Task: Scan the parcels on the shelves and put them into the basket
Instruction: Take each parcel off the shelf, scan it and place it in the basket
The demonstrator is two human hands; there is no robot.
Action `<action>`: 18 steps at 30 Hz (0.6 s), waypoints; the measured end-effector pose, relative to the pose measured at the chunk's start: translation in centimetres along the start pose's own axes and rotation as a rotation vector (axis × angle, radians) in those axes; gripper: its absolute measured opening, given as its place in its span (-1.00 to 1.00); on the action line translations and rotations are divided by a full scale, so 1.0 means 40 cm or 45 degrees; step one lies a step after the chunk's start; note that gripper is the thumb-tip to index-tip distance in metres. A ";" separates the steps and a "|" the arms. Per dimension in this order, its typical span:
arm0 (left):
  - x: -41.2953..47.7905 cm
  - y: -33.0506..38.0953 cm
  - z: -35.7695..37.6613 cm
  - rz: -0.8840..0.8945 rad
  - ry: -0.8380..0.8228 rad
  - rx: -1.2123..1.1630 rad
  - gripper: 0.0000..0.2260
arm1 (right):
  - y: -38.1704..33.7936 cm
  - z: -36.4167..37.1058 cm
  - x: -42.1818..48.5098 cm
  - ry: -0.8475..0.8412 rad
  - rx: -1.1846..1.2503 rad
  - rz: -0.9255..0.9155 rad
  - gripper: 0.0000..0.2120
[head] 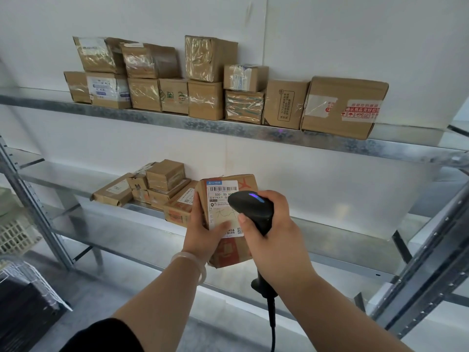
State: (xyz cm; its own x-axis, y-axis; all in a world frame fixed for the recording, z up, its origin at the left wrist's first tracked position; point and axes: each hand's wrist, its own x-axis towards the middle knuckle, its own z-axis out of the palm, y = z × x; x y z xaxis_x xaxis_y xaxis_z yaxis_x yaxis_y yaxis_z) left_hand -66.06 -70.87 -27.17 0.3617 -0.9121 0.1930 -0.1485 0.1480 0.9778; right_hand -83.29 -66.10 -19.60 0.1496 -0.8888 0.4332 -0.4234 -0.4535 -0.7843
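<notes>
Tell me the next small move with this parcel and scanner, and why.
Probably draw the scanner in the right hand back slightly and aim at the barcode: its head overlaps the label on the parcel the left hand holds.

Parcels (203, 97) line most of the upper shelf (253, 134), two high at left, its ends free. On the lower shelf (342, 252), a small pile (165, 176) crowds the back left, a hand-held parcel (218, 199) and scanner (253, 212) before it; the right half lies bare. Slotted posts (31, 199) flank both ends.
</notes>
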 end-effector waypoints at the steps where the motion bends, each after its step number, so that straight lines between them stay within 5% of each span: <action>1: 0.002 -0.002 -0.001 0.001 0.002 -0.010 -0.17 | -0.002 0.001 0.000 0.001 -0.004 0.001 -0.60; 18: -0.025 -0.009 -0.246 -0.056 0.188 -0.076 -0.07 | -0.009 0.192 0.062 -0.146 -0.178 -0.161 -0.49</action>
State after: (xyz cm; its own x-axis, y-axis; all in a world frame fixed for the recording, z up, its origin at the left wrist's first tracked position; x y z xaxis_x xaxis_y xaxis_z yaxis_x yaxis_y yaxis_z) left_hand -57.31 -66.27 -26.90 0.4987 -0.8527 0.1554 -0.0763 0.1354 0.9878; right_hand -75.91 -68.64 -21.65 0.3070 -0.8306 0.4646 -0.5134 -0.5556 -0.6540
